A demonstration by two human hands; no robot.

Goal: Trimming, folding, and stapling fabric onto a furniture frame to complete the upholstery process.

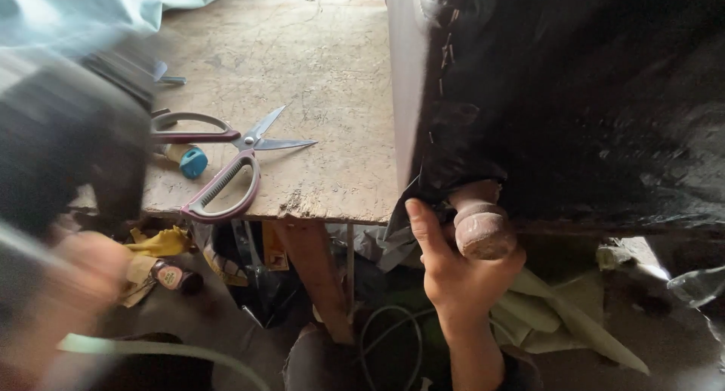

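My right hand (453, 274) is closed around a short round wooden leg (481, 225) on the underside of an upholstered piece (574, 104). That piece is covered in black fabric and has a pale grey side. It rests partly on the worn wooden table (317, 66). My left hand (72, 285) is motion-blurred at the lower left, gripping a bulky black tool (64, 153) by its handle. A pale green hose (174, 351) trails below that hand.
Large scissors (226, 160) with maroon-and-grey handles lie open on the table near its front edge, beside a small blue-capped item (192, 163). Light blue cloth (91, 9) covers the far left. Yellow rags, scraps and cables (385, 327) lie under the table.
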